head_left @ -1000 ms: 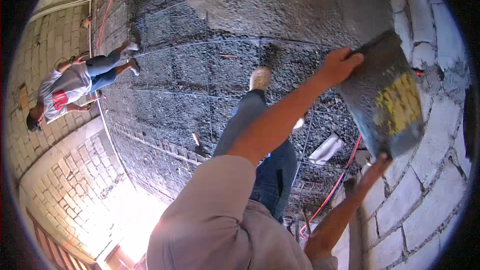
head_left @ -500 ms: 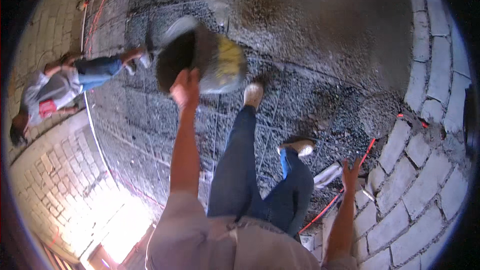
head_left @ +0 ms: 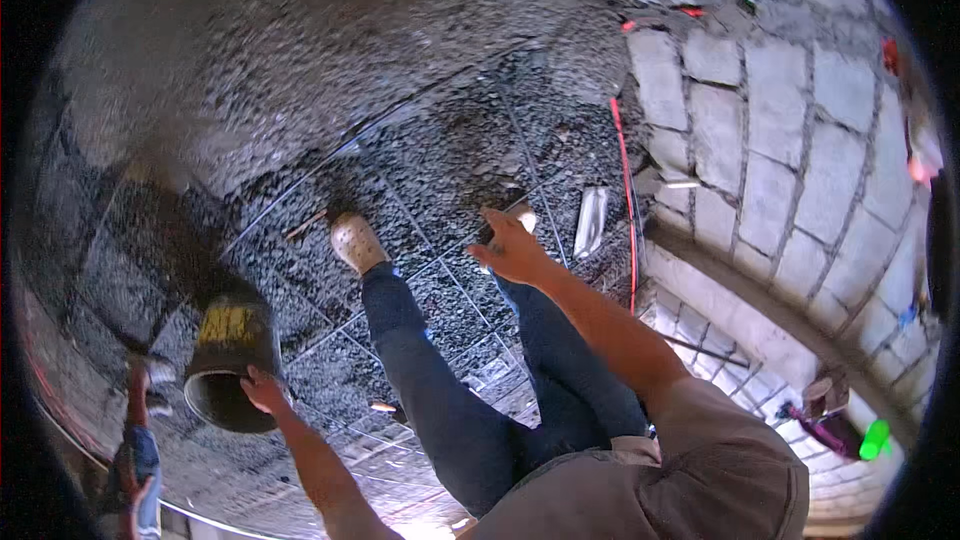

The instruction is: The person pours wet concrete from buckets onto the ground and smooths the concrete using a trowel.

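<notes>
the left hand [head_left: 262, 392] grips the rim of a black round plastic bucket with a yellow label [head_left: 232, 355], low at the left over the gravel floor [head_left: 420, 170]; the right hand [head_left: 512, 250] hangs empty, fingers loosely spread, near the grey block wall [head_left: 790, 140]

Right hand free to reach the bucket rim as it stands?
Probably yes. The right hand is empty and open, with only air and the person's legs between it and the bucket, which the left hand grips at the rim.

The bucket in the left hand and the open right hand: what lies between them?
In the head view, between bucket and right hand lies the person's leg with a pale shoe, over gravel and wire mesh.
</notes>
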The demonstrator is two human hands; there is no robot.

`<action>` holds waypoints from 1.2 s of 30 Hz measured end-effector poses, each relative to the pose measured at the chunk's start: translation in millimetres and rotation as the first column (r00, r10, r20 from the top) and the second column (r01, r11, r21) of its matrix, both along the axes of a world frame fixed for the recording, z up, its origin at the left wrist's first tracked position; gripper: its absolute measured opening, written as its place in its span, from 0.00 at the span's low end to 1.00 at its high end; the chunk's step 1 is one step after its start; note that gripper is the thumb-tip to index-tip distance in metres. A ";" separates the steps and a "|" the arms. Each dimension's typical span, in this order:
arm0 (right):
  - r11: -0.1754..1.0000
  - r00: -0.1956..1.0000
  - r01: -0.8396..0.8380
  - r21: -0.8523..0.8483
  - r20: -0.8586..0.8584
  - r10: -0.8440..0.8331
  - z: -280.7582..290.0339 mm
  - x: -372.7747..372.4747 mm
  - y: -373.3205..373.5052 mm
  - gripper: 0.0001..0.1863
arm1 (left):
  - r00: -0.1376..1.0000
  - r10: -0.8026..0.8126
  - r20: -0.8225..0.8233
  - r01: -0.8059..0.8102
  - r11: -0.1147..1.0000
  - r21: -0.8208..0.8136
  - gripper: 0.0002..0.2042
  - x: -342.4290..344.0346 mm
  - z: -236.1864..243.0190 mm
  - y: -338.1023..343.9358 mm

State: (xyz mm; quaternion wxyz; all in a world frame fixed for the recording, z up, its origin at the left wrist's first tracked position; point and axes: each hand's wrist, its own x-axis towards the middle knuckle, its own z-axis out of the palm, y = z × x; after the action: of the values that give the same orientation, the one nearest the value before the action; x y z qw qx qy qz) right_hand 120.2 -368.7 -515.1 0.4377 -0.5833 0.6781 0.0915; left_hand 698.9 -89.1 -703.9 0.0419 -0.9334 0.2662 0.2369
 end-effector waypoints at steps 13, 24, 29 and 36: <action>0.793 0.883 0.456 -0.405 0.317 -0.346 85.5 -143.4 -58.0 0.32 | 0.866 -0.443 -0.231 0.397 0.891 -0.218 0.38 -246.4 182.5 -340.6; 0.627 0.672 0.740 -0.243 0.217 -0.709 -17.7 -361.1 106.7 0.16 | 0.177 -0.834 -0.522 0.796 0.433 -0.422 0.22 -710.6 220.6 -336.4; 0.555 0.574 0.814 -0.169 0.089 -0.814 -45.4 -454.7 173.3 0.16 | -0.029 -0.881 -0.473 0.831 0.242 -0.501 0.20 -776.3 196.8 -282.1; 0.557 0.566 0.820 -0.132 0.043 -0.823 -123.5 -475.4 117.0 0.23 | 0.091 -0.784 -0.614 0.834 0.397 -0.383 0.22 -787.4 153.0 -311.9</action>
State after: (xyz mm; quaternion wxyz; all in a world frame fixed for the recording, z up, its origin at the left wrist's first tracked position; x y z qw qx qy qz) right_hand -355.3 -251.7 -638.7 0.3810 -0.2278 0.8812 -0.1627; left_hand -88.5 -401.0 -550.9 0.0861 -0.4484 0.7170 0.5267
